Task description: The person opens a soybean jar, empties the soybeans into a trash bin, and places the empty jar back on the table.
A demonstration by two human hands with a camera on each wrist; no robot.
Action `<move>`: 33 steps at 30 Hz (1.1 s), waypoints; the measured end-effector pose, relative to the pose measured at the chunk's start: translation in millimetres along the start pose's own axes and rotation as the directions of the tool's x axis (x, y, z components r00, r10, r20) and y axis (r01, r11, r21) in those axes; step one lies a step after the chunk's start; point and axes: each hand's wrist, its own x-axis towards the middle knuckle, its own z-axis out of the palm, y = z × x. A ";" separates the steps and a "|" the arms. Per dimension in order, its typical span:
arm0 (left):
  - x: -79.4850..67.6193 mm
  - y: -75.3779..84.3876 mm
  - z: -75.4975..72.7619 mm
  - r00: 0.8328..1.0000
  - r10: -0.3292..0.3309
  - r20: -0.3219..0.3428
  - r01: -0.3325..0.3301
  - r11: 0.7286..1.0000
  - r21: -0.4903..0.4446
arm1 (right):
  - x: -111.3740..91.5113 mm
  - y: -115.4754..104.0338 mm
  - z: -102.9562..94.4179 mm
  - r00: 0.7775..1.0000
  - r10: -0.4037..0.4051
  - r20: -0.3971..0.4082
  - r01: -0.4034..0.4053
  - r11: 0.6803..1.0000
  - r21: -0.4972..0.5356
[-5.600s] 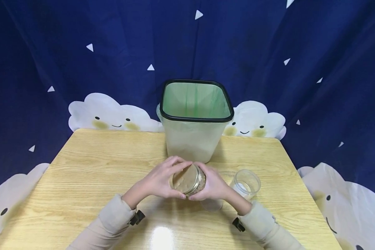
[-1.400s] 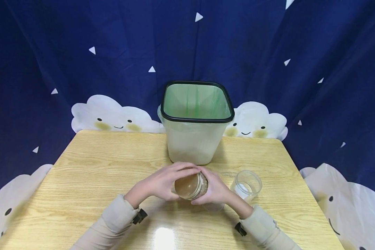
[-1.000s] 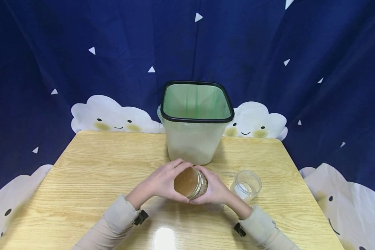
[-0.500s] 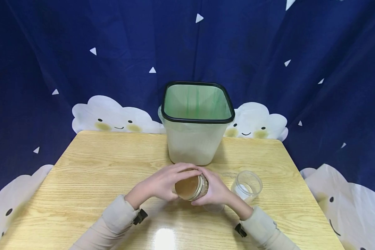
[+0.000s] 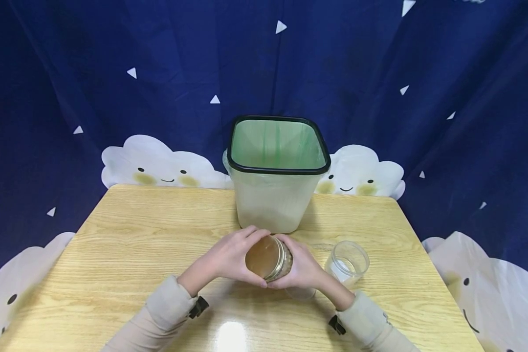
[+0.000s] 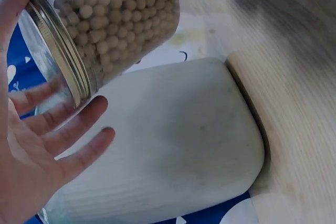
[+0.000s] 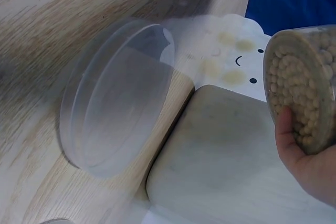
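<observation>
A clear screw-top jar [image 6: 118,17] packed with small round beige beans or beads is held tilted above the table, its gold-ringed lid [image 5: 263,256] facing left. Around the lid's edge curves my left hand [image 5: 235,256], thumb below and fingers above in the head view. In the left wrist view its other fingers spread beside the gold ring [image 6: 65,51]. My right hand [image 5: 301,261] grips the body of the jar from the right. The right wrist view has its thumb against the bean-filled bottom end [image 7: 294,90]. Most of the right fingers are hidden behind the jar.
A bin [image 5: 270,203] with a black rim and green-tinted liner stands just beyond my hands. To the right is an open, clear plastic container [image 5: 347,261]. A clear round disc [image 5: 300,293] lies below my right wrist on the wooden table [image 5: 158,220].
The left hand repeatedly turns about the lid: half a second ago its fingers reached across the lid's top, and now they have swung back with the thumb lower. The right hand keeps its grip.
</observation>
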 end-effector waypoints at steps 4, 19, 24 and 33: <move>0.2 -2.7 -3.0 0.994 0.100 0.048 -0.101 0.995 0.007 | -0.5 -0.1 -1.1 1.000 0.019 0.012 -0.019 1.000 -0.009; 0.5 -4.0 -0.9 0.988 0.142 0.055 -0.138 0.988 -0.063 | -1.8 2.6 -0.1 0.999 0.014 0.030 -0.014 1.000 0.016; -1.4 -2.5 0.3 0.997 0.064 0.044 -0.060 0.995 -0.086 | -1.7 2.7 2.7 1.000 0.019 0.013 -0.020 0.999 0.032; -1.8 -2.8 2.4 0.998 -0.053 -0.037 0.047 0.986 -0.158 | -1.1 -0.1 2.8 0.997 0.070 -0.021 -0.070 0.998 0.004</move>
